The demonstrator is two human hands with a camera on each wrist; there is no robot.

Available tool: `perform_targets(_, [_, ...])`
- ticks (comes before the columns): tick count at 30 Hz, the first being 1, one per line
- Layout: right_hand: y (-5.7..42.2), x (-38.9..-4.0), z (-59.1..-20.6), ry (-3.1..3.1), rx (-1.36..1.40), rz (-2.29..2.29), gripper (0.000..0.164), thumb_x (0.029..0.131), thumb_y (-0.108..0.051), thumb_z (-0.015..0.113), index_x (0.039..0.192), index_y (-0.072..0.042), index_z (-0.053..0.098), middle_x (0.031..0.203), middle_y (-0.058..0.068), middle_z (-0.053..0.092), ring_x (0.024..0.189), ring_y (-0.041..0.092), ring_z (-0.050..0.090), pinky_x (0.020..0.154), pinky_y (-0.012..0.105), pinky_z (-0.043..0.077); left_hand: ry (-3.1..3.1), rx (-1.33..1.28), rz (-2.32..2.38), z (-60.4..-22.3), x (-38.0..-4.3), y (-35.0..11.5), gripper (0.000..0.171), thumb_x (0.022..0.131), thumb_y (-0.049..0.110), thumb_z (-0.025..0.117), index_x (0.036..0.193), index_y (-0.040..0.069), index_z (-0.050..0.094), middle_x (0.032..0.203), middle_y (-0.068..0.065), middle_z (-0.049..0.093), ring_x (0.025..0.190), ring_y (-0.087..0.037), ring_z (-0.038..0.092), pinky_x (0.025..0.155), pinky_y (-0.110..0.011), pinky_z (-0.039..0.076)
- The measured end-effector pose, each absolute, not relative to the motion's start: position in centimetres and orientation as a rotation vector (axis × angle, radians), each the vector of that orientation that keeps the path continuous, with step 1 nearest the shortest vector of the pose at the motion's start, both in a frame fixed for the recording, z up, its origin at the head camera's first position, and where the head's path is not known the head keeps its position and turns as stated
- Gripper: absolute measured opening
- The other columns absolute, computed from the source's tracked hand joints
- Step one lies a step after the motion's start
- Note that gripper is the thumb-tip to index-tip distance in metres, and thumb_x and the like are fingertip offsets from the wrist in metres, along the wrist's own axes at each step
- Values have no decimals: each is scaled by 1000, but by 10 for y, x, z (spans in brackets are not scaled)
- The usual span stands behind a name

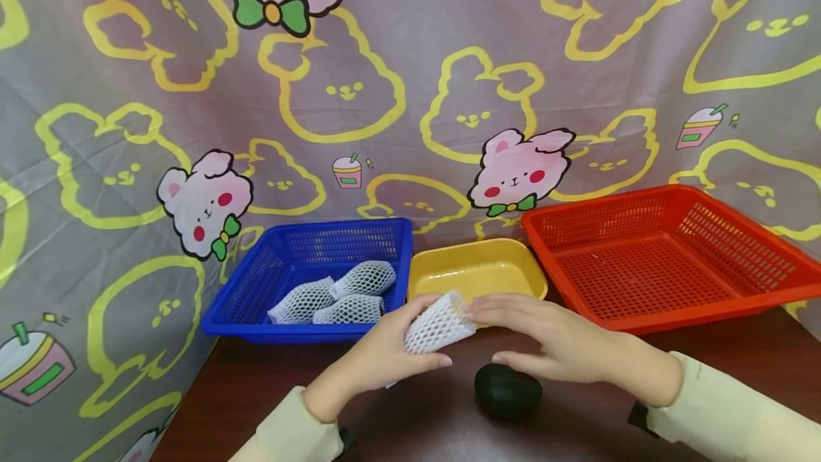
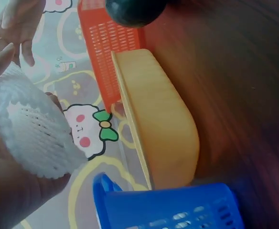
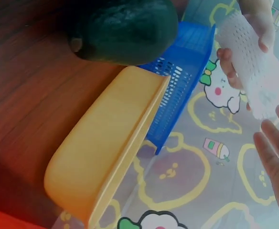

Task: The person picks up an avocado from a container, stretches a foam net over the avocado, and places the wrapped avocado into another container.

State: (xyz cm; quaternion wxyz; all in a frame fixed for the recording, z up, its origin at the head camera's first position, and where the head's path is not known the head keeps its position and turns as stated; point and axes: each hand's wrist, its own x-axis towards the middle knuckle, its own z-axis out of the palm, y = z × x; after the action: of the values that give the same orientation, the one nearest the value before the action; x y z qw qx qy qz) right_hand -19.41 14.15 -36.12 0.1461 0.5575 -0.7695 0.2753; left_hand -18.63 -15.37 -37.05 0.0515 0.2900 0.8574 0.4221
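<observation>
A white foam net sleeve (image 1: pixel 439 326) is held in my left hand (image 1: pixel 381 353), with the thumb on its near side and the fingers behind. The left wrist view looks into the sleeve's (image 2: pixel 32 131) open end, and no fruit shows inside. At its upper right end are the fingertips of my right hand (image 1: pixel 558 337), fairly straight, with the thumb apart; in the right wrist view these fingers (image 3: pixel 271 148) spread beside the sleeve. A dark green avocado (image 1: pixel 508 392) lies on the table just below the right hand.
On the left stands a blue basket (image 1: pixel 308 334) with 3 net-wrapped dark fruits (image 1: pixel 365 278). A yellow tray (image 1: pixel 477 266) sits in the middle at the back, and a red basket (image 1: pixel 635 269) is on the right. Behind them hangs a patterned cloth (image 1: pixel 398 41).
</observation>
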Motion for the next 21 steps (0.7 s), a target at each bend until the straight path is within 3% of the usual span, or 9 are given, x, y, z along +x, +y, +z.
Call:
perform_targets(11, [157, -190, -370, -2461, 1556, 801, 69, 96, -36, 73, 156, -27, 41, 155, -4, 46, 138, 17, 47, 105, 40, 47, 2666, 887, 1140, -384, -182, -164, 77, 85, 43, 83, 151, 23, 47, 132, 8, 62, 106, -9, 60, 93, -35, 51])
perform_targets(21, [163, -190, -391, -2455, 1614, 876, 66, 97, -36, 71, 155, -23, 42, 153, -1, 49, 137, 17, 49, 106, 36, 46, 2646, 961, 1057, -402, -179, -167, 76, 83, 32, 87, 149, 26, 49, 125, 8, 63, 105, -8, 60, 94, -34, 51])
